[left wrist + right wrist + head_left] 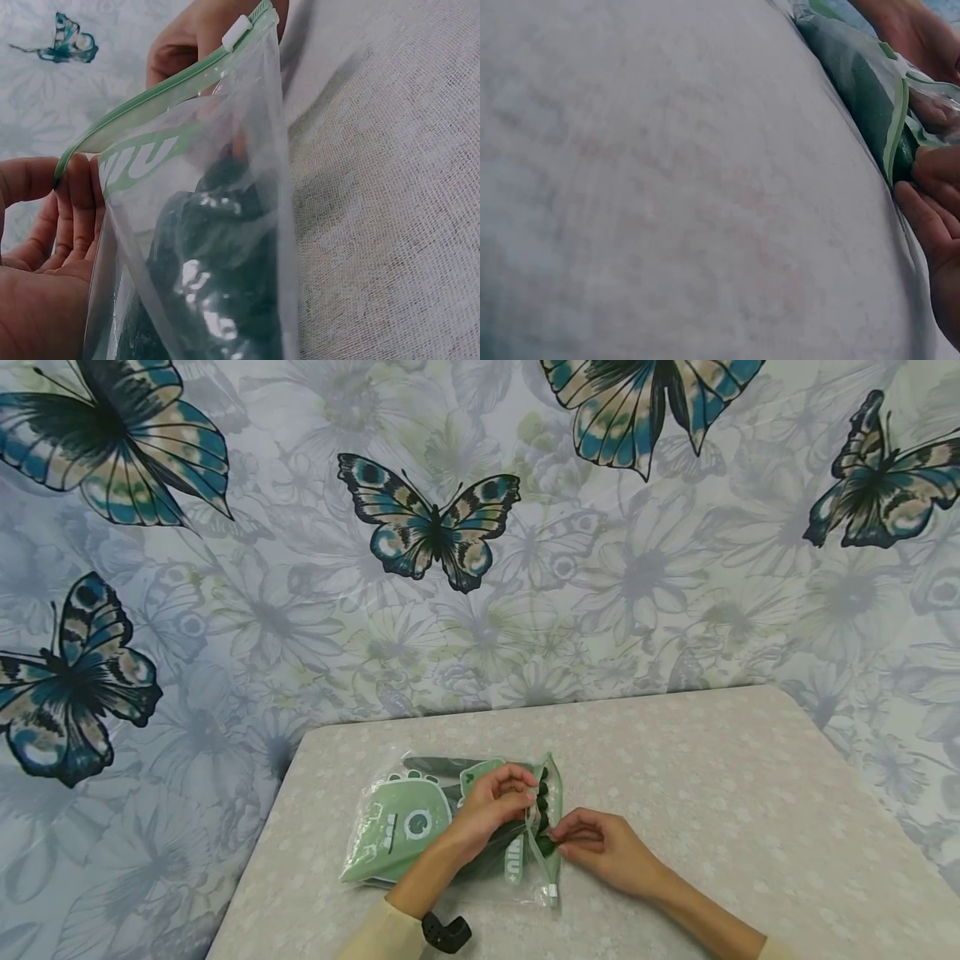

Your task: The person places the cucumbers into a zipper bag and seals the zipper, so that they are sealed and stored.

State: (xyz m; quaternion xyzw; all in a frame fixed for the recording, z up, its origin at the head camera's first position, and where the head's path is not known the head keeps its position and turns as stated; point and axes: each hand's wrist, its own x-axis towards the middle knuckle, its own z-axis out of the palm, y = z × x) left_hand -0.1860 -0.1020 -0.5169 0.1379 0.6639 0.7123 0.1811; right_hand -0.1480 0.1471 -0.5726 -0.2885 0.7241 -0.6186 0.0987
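Note:
A clear zip bag (397, 852) with a light-green cartoon print lies on the table, its open mouth toward the right. Several long dark-green cucumbers (859, 94) fill it, their ends showing at the mouth. My left hand (491, 810) reaches over the bag and pinches the green-edged rim of the mouth, plain in the left wrist view beside the green zip strip (124, 109). At the near side of the mouth, my right hand (611, 852) has its fingertips inside, pinching the end of one cucumber (545, 846). A white zip slider (238, 33) sits at the strip's near end.
The table (712, 777) has a pale patterned cloth over it. Behind it hangs a floral backdrop (637, 577) with large butterflies. A black band (446, 933) is on my left wrist.

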